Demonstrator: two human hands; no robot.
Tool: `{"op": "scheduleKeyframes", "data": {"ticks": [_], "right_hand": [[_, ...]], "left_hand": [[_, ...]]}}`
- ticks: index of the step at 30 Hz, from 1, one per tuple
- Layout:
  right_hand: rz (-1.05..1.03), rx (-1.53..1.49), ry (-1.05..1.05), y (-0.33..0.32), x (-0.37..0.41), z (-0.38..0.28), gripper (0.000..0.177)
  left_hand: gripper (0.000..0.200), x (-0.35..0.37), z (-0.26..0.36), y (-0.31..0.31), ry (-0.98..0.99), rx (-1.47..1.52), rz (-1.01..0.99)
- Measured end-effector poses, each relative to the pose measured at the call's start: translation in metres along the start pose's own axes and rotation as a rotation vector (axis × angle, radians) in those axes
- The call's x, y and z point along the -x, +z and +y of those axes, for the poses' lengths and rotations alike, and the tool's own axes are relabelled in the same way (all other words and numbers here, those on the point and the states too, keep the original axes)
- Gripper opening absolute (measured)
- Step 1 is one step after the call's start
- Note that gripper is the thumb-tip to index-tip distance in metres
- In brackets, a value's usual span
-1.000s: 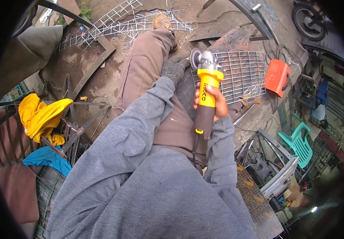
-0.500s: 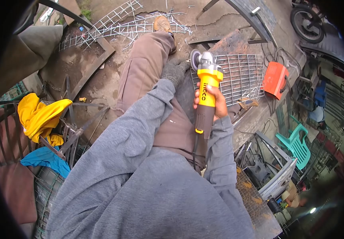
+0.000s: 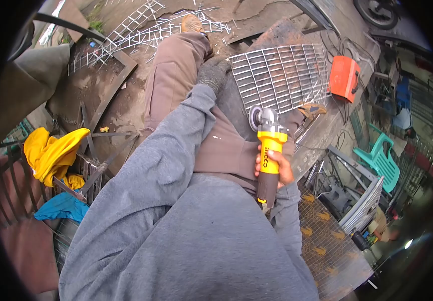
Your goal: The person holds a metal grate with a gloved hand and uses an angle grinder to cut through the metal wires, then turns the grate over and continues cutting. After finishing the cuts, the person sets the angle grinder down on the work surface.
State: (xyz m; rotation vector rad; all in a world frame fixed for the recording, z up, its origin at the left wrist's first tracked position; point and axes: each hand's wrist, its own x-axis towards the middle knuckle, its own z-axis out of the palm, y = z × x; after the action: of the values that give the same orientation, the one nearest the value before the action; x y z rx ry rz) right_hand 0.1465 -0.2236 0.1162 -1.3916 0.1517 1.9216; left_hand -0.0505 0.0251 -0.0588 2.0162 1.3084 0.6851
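My right hand (image 3: 275, 166) grips the yellow and grey angle grinder (image 3: 269, 150) by its body, disc end pointing up, held over my thigh and clear of the metal. My left hand (image 3: 212, 72), in a dark grey knit glove, rests at the near left edge of a steel wire grid panel (image 3: 281, 75) lying on a rusty work surface. Whether the glove grips the panel or only presses on it I cannot tell. My brown trouser leg and tan boot (image 3: 191, 22) stretch out to the left of the panel.
An orange box-shaped machine (image 3: 345, 78) with cables sits just right of the grid. More wire mesh (image 3: 141, 32) lies on the ground ahead. A yellow cloth (image 3: 51, 153) and blue cloth (image 3: 61, 206) hang on metal frames at left. A teal plastic chair (image 3: 383, 163) stands at right.
My right hand has pulled the grinder back from the grid's edge toward my body. The view has tilted, so the grid now sits higher in the frame. The left hand stays at the panel.
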Motion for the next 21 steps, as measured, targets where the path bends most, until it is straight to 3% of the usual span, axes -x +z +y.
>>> {"op": "scheduleKeyframes", "data": {"ticks": [5, 6, 9, 13, 15, 19, 21], "right_hand": [[0.080, 0.010, -0.017, -0.008, 0.022, 0.015, 0.047], [0.063, 0.019, -0.024, -0.006, 0.019, 0.013, 0.047], [0.026, 0.053, -0.045, 0.007, 0.002, 0.001, 0.046], [-0.032, 0.136, -0.075, 0.027, -0.030, -0.021, 0.043], [-0.007, 0.158, -0.081, 0.038, -0.034, -0.029, 0.043], [0.062, 0.313, -0.192, 0.047, -0.021, -0.031, 0.042], [0.170, 0.368, -0.263, 0.039, -0.004, -0.027, 0.040]], "left_hand": [[0.030, -0.001, -0.003, -0.003, -0.008, -0.011, -0.042], [0.032, -0.004, -0.004, 0.001, -0.184, 0.208, -0.036], [0.032, -0.004, -0.011, 0.007, -0.228, 0.243, -0.024], [0.032, -0.008, -0.013, 0.009, -0.141, 0.177, -0.011], [0.032, -0.012, -0.004, 0.006, -0.454, 0.573, -0.006], [0.034, -0.018, 0.012, -0.007, -0.497, 0.524, -0.018], [0.032, -0.019, 0.019, -0.008, -0.505, 0.652, 0.047]]}}
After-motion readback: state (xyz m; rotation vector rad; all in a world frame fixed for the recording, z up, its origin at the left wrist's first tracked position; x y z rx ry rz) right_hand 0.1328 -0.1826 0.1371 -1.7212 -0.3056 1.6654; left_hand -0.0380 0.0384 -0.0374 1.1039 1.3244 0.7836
